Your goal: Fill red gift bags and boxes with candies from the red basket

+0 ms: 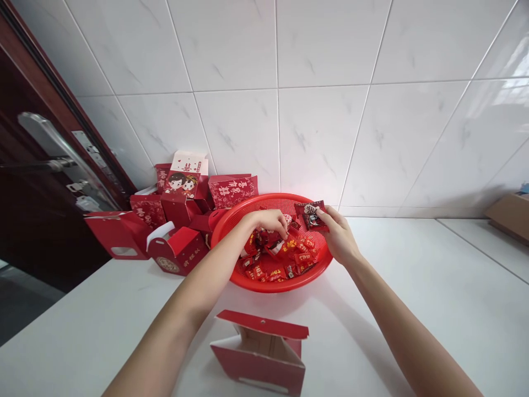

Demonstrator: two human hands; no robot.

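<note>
A round red plastic basket (281,287) holds several red-wrapped candies (303,258) and some darker packets. My left hand (270,221) reaches into it with bent fingers over the candies; whether anything is pinched there is hidden. At the basket's right rim, my right hand (339,234) grips a dark brown and red candy packet (311,216) between thumb and fingers, its printed face toward me. Nearer to me, an open red gift box (262,366) stands with its top flaps apart, and its inside looks bare.
Several red gift boxes (177,248) are heaped left of the basket against the white tiled wall (318,138). A dark door with a metal handle (61,143) is at the left. A cardboard box (510,215) sits at the far right of the white tabletop (413,275).
</note>
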